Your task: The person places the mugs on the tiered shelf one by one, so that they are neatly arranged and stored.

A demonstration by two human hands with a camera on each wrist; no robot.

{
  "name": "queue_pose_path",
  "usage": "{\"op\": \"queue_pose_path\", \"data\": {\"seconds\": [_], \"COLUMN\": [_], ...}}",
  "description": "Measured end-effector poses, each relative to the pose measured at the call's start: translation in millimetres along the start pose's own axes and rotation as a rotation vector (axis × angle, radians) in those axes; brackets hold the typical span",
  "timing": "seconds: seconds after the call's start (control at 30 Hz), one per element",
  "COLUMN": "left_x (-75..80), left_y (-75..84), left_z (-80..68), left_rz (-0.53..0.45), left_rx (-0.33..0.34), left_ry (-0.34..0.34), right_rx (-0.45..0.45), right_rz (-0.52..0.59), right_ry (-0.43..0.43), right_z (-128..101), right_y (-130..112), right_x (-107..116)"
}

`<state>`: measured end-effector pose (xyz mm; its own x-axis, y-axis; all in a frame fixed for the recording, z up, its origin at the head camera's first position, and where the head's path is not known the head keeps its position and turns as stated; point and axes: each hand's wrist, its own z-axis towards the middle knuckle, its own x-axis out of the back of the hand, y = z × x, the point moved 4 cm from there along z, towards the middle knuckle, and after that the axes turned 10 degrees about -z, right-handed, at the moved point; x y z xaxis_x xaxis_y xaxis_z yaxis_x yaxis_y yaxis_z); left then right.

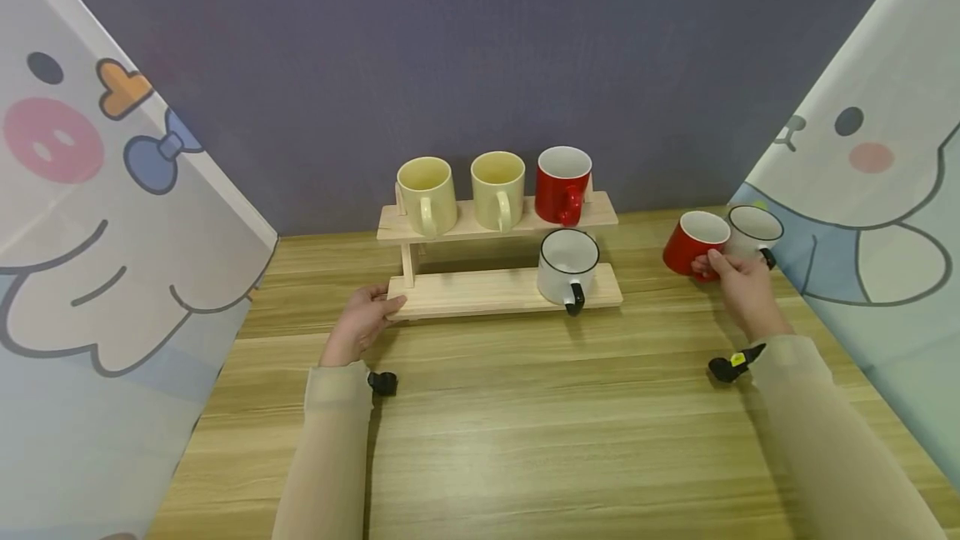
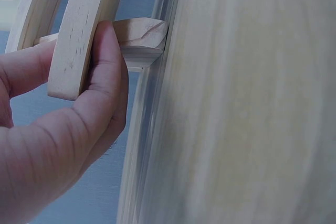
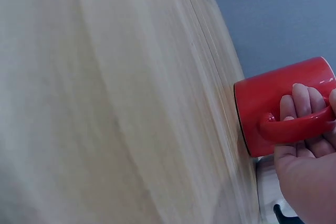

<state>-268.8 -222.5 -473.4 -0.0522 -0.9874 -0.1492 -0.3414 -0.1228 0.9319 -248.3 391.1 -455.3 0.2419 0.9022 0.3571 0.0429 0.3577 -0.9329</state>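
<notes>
A light wood-grain counter point(image 1: 525, 440) is running back to a dull purple wall point(image 1: 480, 40), with pale cartoon-printed panels point(image 1: 90, 215) standing along its left and right edges. Near the back edge, a two-tier pale wooden rack point(image 1: 480, 292) is carrying two cream ceramic mugs point(image 1: 427, 194), a second red mug point(image 1: 562, 183) on its upper shelf, and a white black-rimmed mug point(image 1: 567, 265) on the lower one.

Close to the right edge, the right hand point(image 1: 738, 286) is gripping a glossy red ceramic mug with a white inside point(image 1: 696, 242); its fingers point(image 3: 302, 103) are threading through the handle and curling against the body, and the mug is tilting toward the rack. Whether its base is touching the counter is hard to say. Just beside it, another white mug with a black handle point(image 1: 753, 232) is sitting.

The left hand point(image 1: 363, 323) is clamping the rack's lower left end, thumb pressing on the wood.
</notes>
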Motion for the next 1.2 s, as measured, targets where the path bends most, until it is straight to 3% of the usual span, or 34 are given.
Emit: {"op": "queue_pose_path", "data": {"seconds": [0.1,0.43,0.6,0.83,1.2], "left_x": [0.5,-0.3,-0.9,-1.1,-0.2], "left_y": [-0.1,0.1,-0.3,-0.4,-0.2], "left_z": [0.0,0.2,-0.1,-0.1,-0.4], "left_rz": [0.009,-0.003,-0.01,-0.018,-0.003], "left_rx": [0.003,-0.013,-0.008,-0.012,-0.005], "left_ry": [0.001,0.0,0.003,0.001,0.005], "right_rx": [-0.014,0.043,0.08,0.142,0.203], "right_rz": [0.0,0.42,0.512,0.576,0.514], "right_ry": [0.012,-0.027,-0.067,-0.13,-0.212], "right_z": [-5.2,-21.8,-35.4,-54.4,-82.9], "right_y": [-1.3,-21.2,-38.7,-62.2,-98.9], "right_x": [-1.0,-11.4,-16.7,-21.7,-27.0]}}
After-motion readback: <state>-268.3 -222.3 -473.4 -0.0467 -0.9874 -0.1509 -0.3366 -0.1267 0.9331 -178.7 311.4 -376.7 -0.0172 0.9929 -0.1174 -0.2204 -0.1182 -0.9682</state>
